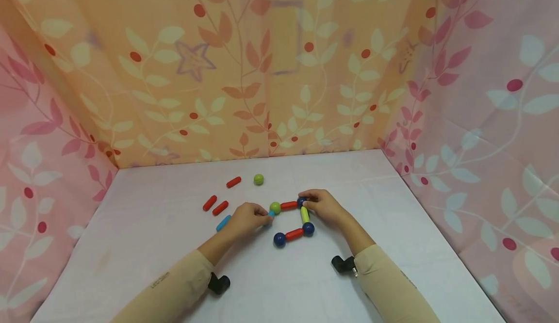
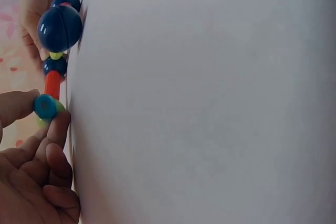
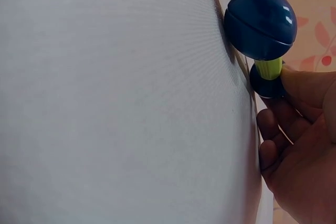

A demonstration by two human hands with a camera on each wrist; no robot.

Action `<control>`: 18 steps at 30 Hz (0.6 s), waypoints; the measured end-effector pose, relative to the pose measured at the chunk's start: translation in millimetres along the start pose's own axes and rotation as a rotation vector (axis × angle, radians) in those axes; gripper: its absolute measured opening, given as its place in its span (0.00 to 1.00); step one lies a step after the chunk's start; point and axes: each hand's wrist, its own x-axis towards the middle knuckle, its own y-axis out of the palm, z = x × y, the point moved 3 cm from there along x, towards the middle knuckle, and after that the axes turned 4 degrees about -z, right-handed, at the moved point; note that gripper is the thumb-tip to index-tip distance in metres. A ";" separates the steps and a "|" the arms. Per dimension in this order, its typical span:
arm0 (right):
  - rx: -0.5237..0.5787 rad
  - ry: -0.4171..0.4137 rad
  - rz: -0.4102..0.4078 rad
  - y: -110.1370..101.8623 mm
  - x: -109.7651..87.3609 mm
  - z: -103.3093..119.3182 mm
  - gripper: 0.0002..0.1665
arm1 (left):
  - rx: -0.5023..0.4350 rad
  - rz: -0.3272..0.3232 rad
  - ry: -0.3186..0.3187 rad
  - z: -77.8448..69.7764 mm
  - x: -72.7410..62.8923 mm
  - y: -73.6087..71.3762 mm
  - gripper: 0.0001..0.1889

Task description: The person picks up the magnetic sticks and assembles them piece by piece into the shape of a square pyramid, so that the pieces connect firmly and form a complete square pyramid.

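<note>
My left hand (image 1: 248,220) pinches a blue rod (image 2: 45,107) between thumb and fingers, its far end at a green ball (image 1: 274,208). From that ball a red rod (image 1: 288,205) runs to a dark blue ball (image 1: 301,201), which my right hand (image 1: 324,205) grips with thumb and fingertips. A yellow-green rod (image 1: 304,215) leads on to another dark blue ball (image 3: 261,23). There a second red rod (image 1: 294,234) joins a third dark blue ball (image 1: 279,239), leaving the chain in an open-sided shape on the table.
Left of the chain lie loose red rods (image 1: 209,202) and a blue rod (image 1: 223,223). Farther back are one more red rod (image 1: 233,182) and a loose green ball (image 1: 258,179). Patterned curtains (image 1: 271,71) enclose the white table (image 1: 153,265) at the back and sides.
</note>
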 end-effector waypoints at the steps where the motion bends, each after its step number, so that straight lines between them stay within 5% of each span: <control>1: -0.002 -0.004 -0.001 -0.1 0.2 -0.2 0.19 | -0.005 0.006 -0.003 -1.0 -0.3 1.3 0.14; 18: -0.006 0.000 -0.008 -0.1 0.4 -0.6 0.19 | -0.084 0.091 -0.040 -4.0 -3.6 11.7 0.14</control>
